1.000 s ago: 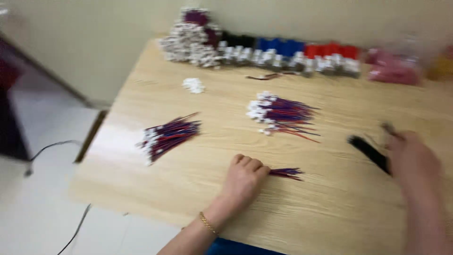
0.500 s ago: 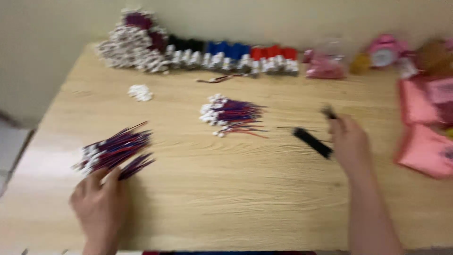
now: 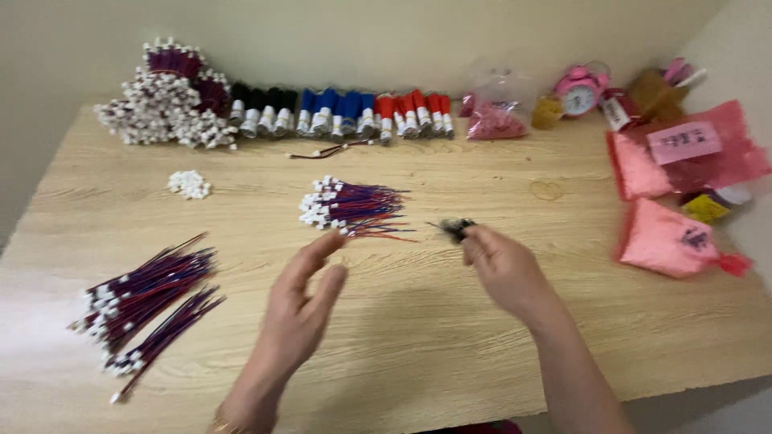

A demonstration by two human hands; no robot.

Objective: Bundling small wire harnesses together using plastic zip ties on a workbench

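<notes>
Two bare hands hover above a pale wood-grain table (image 3: 450, 337). The left hand (image 3: 301, 309) is released, fingers loosely spread and pointing up the table, holding nothing. The right hand (image 3: 503, 269) is closed around a small dark tool (image 3: 457, 227), its blurred tip poking out past the fingertips; what kind of tool it is cannot be made out.

At the near left edge lies a long, flat bundle of red-and-blue wires (image 3: 145, 301) capped with small white plastic plugs. Just beyond the left fingertips, near the table's middle, sits a shorter fan of the same thin wires (image 3: 354, 207), white plugs bunched at its left end, loose red strands trailing toward the dark tool. A little heap of loose white plugs (image 3: 190, 183) rests farther left.

Along the back wall runs a row of black, blue and red wire bundles (image 3: 338, 112), ending at the left in a rounded mound of white-tipped bundles (image 3: 165, 100). To the right stand a clear bag of pink bits (image 3: 494, 112), a round pink alarm clock (image 3: 581, 91) and soft pink plastic bags (image 3: 671, 237).
</notes>
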